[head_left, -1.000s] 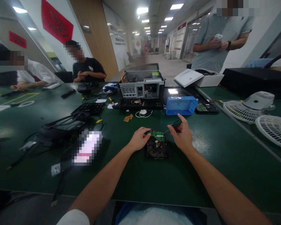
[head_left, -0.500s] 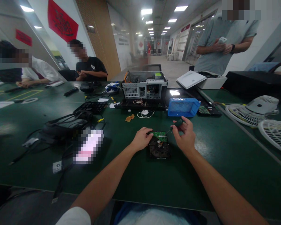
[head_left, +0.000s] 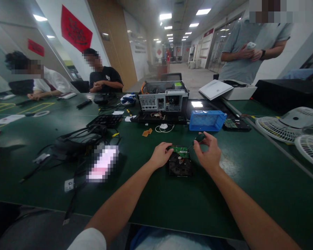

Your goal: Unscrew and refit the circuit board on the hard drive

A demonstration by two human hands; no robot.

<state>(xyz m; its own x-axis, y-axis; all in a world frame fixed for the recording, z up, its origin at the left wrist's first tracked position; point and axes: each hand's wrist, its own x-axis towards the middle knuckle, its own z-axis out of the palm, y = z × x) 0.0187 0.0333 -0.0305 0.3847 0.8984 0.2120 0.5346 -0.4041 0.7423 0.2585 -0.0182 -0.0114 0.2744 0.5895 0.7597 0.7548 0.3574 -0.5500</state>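
Observation:
A black hard drive [head_left: 181,165] with a small green circuit board [head_left: 181,150] at its far end lies on the green table [head_left: 156,201] in front of me. My left hand [head_left: 160,155] grips the drive's far left corner, fingers curled. My right hand [head_left: 208,152] is closed round a dark-handled screwdriver [head_left: 198,138], whose thin tip slants down to the circuit board's right edge.
Behind stand an open computer case [head_left: 163,96], a blue plastic bin [head_left: 207,120], a second circuit board [head_left: 234,124] and a keyboard [head_left: 104,120]. Tangled black cables [head_left: 78,139] lie left, white fan grilles [head_left: 289,121] right. Two people sit far left; one stands at the back right.
My right hand has closed in on the screwdriver, the raised index finger curling down onto the handle. My left hand stays on the drive. The view has shifted slightly.

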